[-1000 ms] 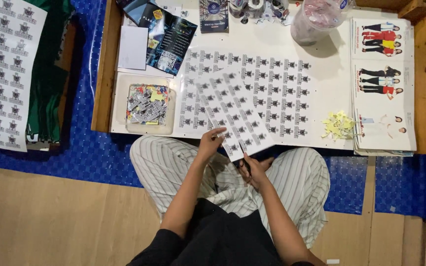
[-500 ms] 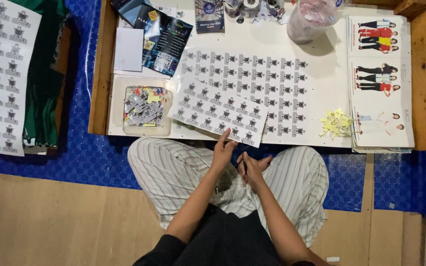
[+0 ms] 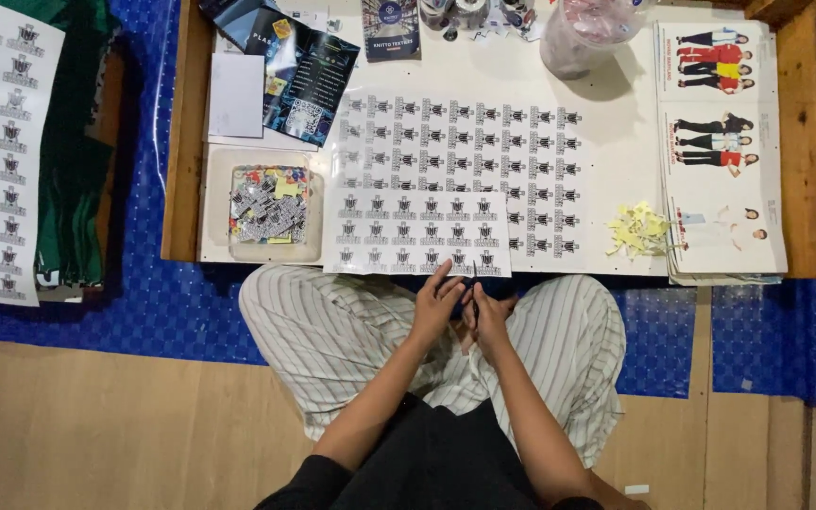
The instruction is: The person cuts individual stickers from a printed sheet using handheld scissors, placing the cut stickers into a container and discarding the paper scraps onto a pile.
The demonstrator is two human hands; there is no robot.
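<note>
Over the lap, the left hand (image 3: 434,307) reaches its fingers to the near edge of the small sticker sheet (image 3: 417,232), touching rather than gripping it, while the right hand (image 3: 489,316) is closed round thin scissors (image 3: 475,283) pointing at that edge. Judging by the tray of cut pieces (image 3: 269,205), some cutting is done; the big sheet (image 3: 484,151) remains whole.

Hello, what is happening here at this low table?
A person in striped trousers sits at a low wooden table. Both hands meet just below its near edge: the left hand touches the lower edge of a small sheet of printed stickers, and the right hand holds a thin dark tool, probably scissors. A bigger sticker sheet lies behind it, with a tray of cut pieces beside it.
</note>
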